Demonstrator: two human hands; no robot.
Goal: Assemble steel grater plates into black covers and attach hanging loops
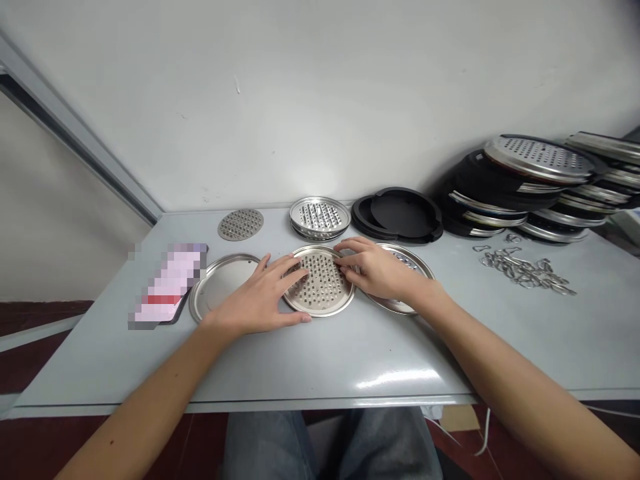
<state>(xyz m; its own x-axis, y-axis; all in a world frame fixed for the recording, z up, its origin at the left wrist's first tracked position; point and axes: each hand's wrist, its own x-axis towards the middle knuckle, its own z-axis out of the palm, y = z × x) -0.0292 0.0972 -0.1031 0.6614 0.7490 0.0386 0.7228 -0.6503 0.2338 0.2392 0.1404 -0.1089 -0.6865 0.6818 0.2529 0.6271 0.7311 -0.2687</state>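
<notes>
A round metal grater disc [323, 283] lies flat on the grey table in front of me. My left hand [263, 293] rests at its left side, fingers spread, with fingertips over the rim and the thumb near the lower edge. My right hand [377, 267] touches the upper right rim with its fingertips, the fingers slightly apart. Under my left hand's side lies a plain round metal plate [220, 283]. Another grater disc [425, 267] is partly hidden beneath my right hand and wrist.
Behind stand a flat perforated disc [241, 225], a small stack of graters [321, 217] and black round trays [405, 213]. Tall stacks of graters with black holders [543, 160] rise at the right, near loose metal clips [525, 270]. A phone [170, 283] lies left.
</notes>
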